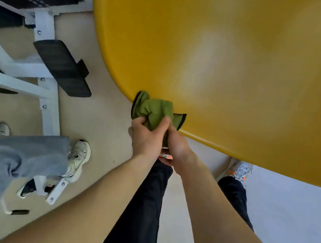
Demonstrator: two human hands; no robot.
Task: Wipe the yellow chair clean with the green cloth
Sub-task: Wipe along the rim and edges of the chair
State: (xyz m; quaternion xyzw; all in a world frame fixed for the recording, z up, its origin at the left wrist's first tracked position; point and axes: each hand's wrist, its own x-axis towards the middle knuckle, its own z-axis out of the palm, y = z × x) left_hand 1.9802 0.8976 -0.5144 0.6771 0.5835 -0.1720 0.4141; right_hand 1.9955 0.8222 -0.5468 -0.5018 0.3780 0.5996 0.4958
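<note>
The yellow chair point(239, 66) fills the upper right of the head view, its smooth seat surface curving down to a front-left edge. A bunched green cloth point(153, 109) with a dark hem lies against that edge. My left hand point(146, 138) grips the cloth from below, thumb pressed into the folds. My right hand point(176, 145) holds the cloth's lower right part, fingers curled under it and mostly hidden behind the left hand.
A white metal frame point(49, 107) with a black pedal pad point(62, 66) stands on the beige floor at the left. Another person's grey trouser leg point(10, 160) and pale sneaker point(78, 158) are at lower left. My own dark trousers and shoe point(240, 170) are below the chair.
</note>
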